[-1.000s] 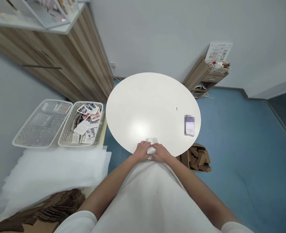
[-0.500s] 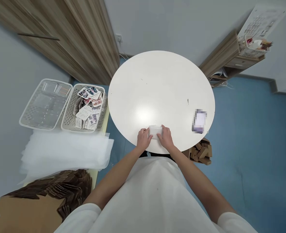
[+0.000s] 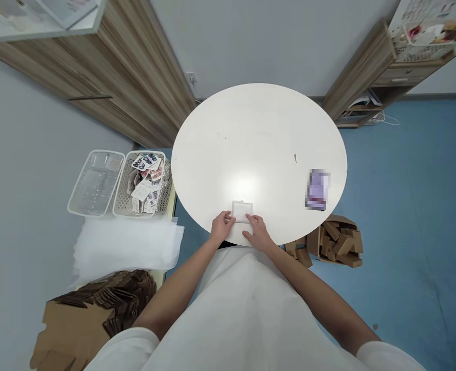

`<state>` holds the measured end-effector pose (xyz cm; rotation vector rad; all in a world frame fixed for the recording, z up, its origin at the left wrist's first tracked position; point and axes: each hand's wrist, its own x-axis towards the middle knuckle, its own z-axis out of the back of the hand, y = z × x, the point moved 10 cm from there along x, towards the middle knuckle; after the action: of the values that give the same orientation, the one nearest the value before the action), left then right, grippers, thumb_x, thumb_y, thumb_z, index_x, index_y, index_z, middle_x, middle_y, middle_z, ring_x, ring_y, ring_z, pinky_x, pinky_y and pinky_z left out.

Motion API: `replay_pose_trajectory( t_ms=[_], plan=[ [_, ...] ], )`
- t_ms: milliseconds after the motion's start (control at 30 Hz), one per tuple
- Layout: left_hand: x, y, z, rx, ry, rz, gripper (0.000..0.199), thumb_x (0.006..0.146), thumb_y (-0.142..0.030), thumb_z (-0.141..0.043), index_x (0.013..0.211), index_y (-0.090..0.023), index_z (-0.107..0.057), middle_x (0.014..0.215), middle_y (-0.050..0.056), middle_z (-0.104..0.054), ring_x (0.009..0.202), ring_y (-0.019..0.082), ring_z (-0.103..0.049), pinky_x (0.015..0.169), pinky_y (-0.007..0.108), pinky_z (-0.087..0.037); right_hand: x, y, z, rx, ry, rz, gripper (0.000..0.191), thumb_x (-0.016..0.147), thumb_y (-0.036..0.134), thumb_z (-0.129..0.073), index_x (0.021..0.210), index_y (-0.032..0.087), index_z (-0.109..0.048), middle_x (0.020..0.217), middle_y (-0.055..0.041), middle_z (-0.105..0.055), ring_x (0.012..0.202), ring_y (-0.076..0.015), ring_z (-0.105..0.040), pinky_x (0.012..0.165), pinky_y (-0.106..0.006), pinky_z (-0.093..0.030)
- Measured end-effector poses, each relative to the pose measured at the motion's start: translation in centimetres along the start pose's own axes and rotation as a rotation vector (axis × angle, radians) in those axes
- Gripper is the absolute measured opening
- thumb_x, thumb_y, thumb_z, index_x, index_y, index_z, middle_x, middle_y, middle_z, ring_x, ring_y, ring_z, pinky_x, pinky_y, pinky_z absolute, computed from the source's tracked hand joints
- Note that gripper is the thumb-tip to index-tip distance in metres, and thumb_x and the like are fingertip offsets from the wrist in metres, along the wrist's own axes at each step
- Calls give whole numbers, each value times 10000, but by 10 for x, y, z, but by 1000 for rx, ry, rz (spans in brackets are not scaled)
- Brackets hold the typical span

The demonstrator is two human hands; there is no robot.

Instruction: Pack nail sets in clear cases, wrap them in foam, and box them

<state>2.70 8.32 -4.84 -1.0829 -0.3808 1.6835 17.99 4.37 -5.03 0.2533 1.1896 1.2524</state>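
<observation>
— Where is the white packet (image 3: 242, 210)?
— It lies flat on the round table (image 3: 259, 134), near the edge closest to the hands.
— And how is the grip?
— The right hand (image 3: 259, 234) is spread, one finger touching the packet's lower right corner. The left hand (image 3: 221, 228) is at the left side; whether it pinches there, I cannot tell.
— What could go wrong?
— I think the packet may turn crooked, if one hand pushes harder.
</observation>
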Motion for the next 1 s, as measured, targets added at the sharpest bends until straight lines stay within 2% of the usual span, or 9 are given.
replay_pose_trajectory(
  t_ms=[167,300,467,600,700,767,867,1000],
  plan=[
    [-6,-2,1,-51,-30,-9,268,740,-253,-567,1000,-184,-576,829,34,-630,662,127,-599,650,266,-494,2,-4,-4,148,116,-84,651,726,347,-497,1334,272,-277,1355,-62,-225,1230,-213,-317,965,-348,-350],
    [0,5,11,-65,-39,-1,290,746,-252,-562,1030,-195,-562,818,27,-643,686,135,-613,658,268,-503,13,9,-8,213,144,-134,645,722,373,-509,1324,253,-308,1376,-65,-216,1207,-206,-355,942,-326,-381],
    [19,25,54,-89,-108,19,272,780,-276,-519,1032,-184,-563,868,52,-648,735,154,-620,682,294,-511,40,51,-34,218,156,-149,618,726,371,-513,1305,231,-352,1401,-69,-195,1217,-214,-352,925,-329,-408],
    [44,44,103,-148,-165,-2,295,783,-288,-515,1049,-173,-571,946,74,-625,752,153,-610,705,306,-514,68,94,-71,186,193,-142,600,732,371,-515,1298,244,-362,1444,-52,-82,1201,-218,-382,909,-336,-430],
    [64,57,143,-178,-239,-14,340,780,-286,-521,1097,-164,-551,1002,89,-583,760,145,-598,715,304,-515,92,127,-94,157,190,-104,597,741,364,-511,1304,250,-349,1438,-56,-113,1239,-216,-340,964,-356,-386],
    [76,63,162,-199,-259,-14,349,781,-279,-522,1107,-158,-545,1004,92,-567,763,140,-589,714,295,-515,107,145,-104,133,170,-78,599,752,362,-498,1313,239,-332,1437,-69,-118,1262,-223,-307,989,-375,-359],
    [90,68,177,-230,-267,-3,354,778,-268,-532,1116,-165,-539,997,85,-558,765,135,-584,713,289,-516,125,164,-108,87,103,-30,578,765,349,-483,1309,223,-335,1438,-77,-113,1308,-232,-209,1018,-402,-317],
    [101,67,180,-300,-260,5,389,776,-254,-534,1154,-164,-509,1038,91,-519,808,135,-578,739,292,-516,139,178,-107,43,29,-8,564,772,318,-474,1308,222,-325,1434,-82,-125,1334,-225,-115,1025,-415,-297]
  ],
)
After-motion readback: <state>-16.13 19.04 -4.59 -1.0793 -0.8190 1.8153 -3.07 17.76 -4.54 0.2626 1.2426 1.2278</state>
